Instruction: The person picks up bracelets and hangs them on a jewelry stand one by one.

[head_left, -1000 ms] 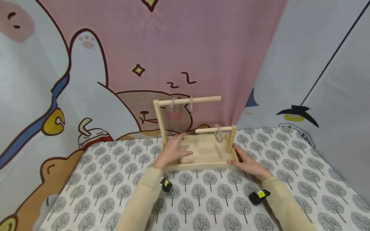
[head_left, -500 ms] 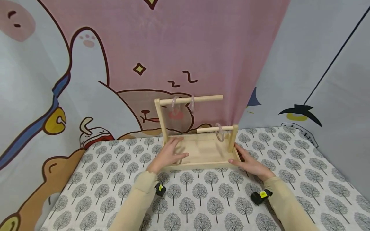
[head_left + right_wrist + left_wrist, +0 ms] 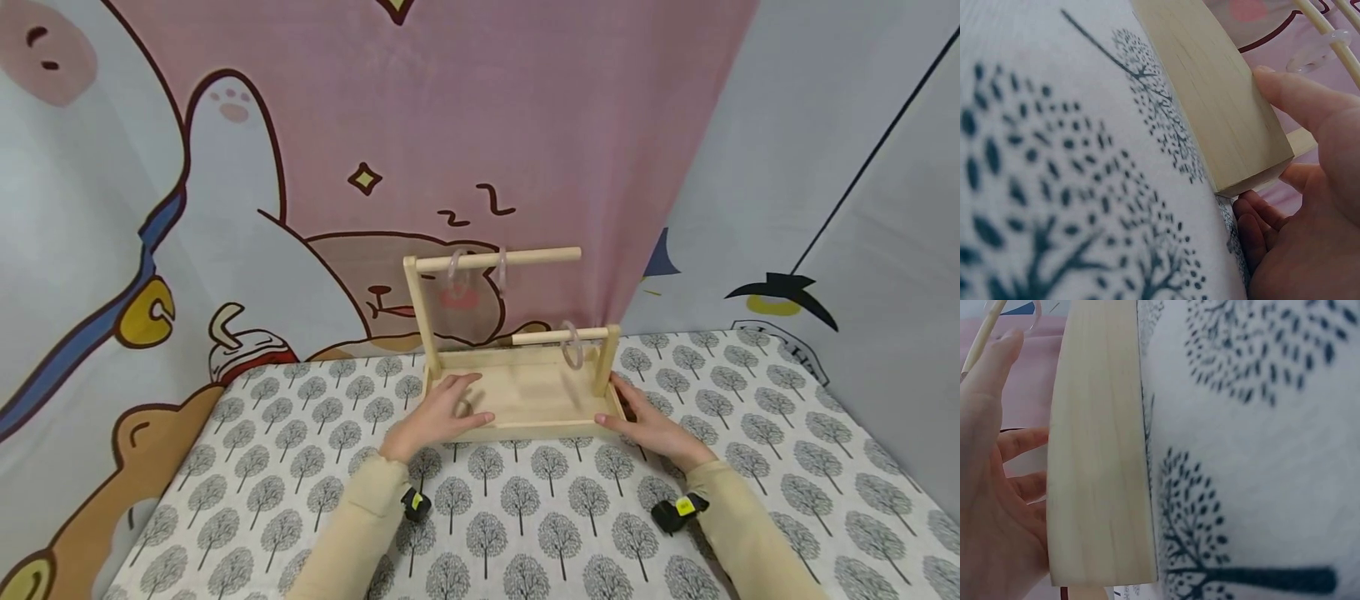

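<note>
A pale wooden rack (image 3: 536,429) with a shallow tray base stands on the cloth. Its tall left post (image 3: 420,317) carries a long rod (image 3: 543,255), on which two translucent rings (image 3: 455,273) hang. From the short right post (image 3: 606,362) a lower rod (image 3: 536,337) points left with one ring (image 3: 572,346) on it. My left hand (image 3: 431,417) lies over the tray's front left corner, fingers relaxed and thumb at the front wall. With thumb on the front wall and fingers curled at the end, my right hand (image 3: 652,425) grips the front right corner.
The table is covered by a white cloth (image 3: 555,533) printed with grey trees. Close behind the rack hangs a pink and white cartoon curtain (image 3: 555,125). Black wrist cameras (image 3: 675,512) sit on both sleeves.
My left hand has drawn back and slightly left, from beside the tall post toward the tray's front left corner. The right hand stays at its corner; the rings have not changed rods.
</note>
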